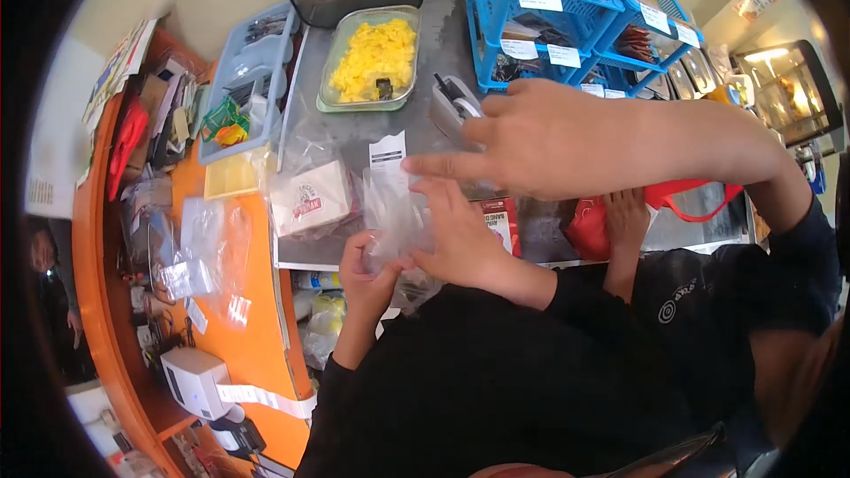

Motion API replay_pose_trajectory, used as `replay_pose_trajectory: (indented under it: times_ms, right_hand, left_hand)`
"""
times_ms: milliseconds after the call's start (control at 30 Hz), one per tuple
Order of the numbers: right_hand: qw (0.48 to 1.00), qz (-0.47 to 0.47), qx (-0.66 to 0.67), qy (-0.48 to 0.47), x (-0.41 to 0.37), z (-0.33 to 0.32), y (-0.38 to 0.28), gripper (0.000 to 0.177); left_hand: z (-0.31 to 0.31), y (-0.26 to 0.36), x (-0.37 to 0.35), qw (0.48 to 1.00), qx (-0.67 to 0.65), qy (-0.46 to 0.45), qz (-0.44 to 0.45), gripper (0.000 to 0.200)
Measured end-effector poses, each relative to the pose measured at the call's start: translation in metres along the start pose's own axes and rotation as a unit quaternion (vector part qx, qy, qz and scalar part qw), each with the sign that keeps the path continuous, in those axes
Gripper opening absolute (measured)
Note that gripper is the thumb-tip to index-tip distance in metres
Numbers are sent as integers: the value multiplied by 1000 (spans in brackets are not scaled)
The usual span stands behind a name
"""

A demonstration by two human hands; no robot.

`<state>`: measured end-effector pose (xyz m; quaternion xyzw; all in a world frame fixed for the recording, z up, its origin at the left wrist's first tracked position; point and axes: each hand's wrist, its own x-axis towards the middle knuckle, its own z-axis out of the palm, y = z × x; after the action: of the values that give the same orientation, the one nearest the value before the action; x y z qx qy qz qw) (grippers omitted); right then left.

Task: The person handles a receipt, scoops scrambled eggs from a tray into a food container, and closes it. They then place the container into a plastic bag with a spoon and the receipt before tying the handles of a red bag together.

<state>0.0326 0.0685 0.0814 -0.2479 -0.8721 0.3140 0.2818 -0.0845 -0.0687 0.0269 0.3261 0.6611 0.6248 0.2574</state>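
Note:
My left hand (365, 276) pinches the lower edge of a clear plastic bag (387, 212) above the front of the counter. On the bag's other side, my right hand (462, 239) has its fingers closed on the same crumpled plastic. A printed receipt (387, 152) lies just beyond the bag, partly covered by it. Left of my hands sits a white food box (310, 201) with red print, inside clear plastic. A co-worker's hand (522, 137) stretches over my right hand, one finger pointing at the receipt.
A co-worker's other hand (627, 215) rests at a red bag (591, 228). Behind are a tub of yellow food (372, 57), blue baskets (491, 62) of packets and a cutlery tray (274, 53). A receipt printer (195, 381) stands on the orange counter (257, 345).

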Motion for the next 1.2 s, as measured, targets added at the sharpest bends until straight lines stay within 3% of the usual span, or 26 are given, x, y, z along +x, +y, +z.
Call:
replay_pose_trajectory:
  times_ms: [33,100,200,267,333,367,500,600,633,700,733,767,833,867,900,933,967,1000,1100,1200]
  right_hand:
    - [1000,-28,-7,11,-2,-4,1,29]
    - [992,-67,23,-103,-2,-7,5,26]
    - [967,-24,105,-231,-9,8,1,29]
    - [968,17,149,-203,-6,14,-14,28]
    - [971,-56,101,-211,1,22,-32,26]
    - [972,-86,75,-205,7,28,-40,25]
    - [965,-186,69,-170,42,64,-73,28]
    - [948,-260,72,-167,73,99,-103,31]
    - [939,-282,81,-182,79,116,-113,32]
    - [914,-309,93,-244,93,149,-138,29]
    - [876,-309,108,-355,102,166,-152,29]
    - [826,-302,123,-460,116,184,-165,29]
    - [699,-260,198,-636,155,220,-171,30]
    - [695,-135,252,-660,179,237,-168,34]
    - [789,-81,260,-550,199,280,-134,26]
    - [898,-26,150,-413,220,299,-129,24]
    - [930,-7,-56,-363,239,319,-119,25]
    - [918,15,-259,-298,248,335,-108,28]
    - [897,-7,-411,-165,237,364,-92,31]
    - [891,12,-429,-149,239,384,-87,29]
  left_hand:
    - [2,6,-6,997,52,-28,52,66]
    - [2,31,-15,973,163,-67,149,78]
    - [-17,19,-35,971,183,-16,150,89]
    - [-41,17,-41,933,291,126,171,80]
    - [-69,13,-44,862,378,274,196,75]
    - [-82,21,-44,835,389,329,206,62]
    - [-138,6,-56,798,460,331,204,48]
    - [-202,-4,-58,787,425,391,218,39]
    - [-218,-2,-58,799,389,440,129,34]
    - [-259,-10,-57,909,116,400,-27,32]
    - [-275,-12,-56,926,-26,362,-106,31]
    - [-285,-9,-55,888,-259,359,-126,26]
    - [-305,-23,-52,876,-266,385,-120,24]
    - [-313,-31,-51,870,-269,397,-117,24]
    - [-324,-43,-52,868,-275,396,-118,25]
    - [-337,-57,-56,866,-280,396,-121,26]
    - [-348,-64,-57,866,-283,393,-124,27]
    - [-354,-60,-55,874,-281,376,-126,30]
    - [-370,-48,-46,886,-297,334,-124,36]
    - [-380,-49,-39,883,-333,313,-107,41]
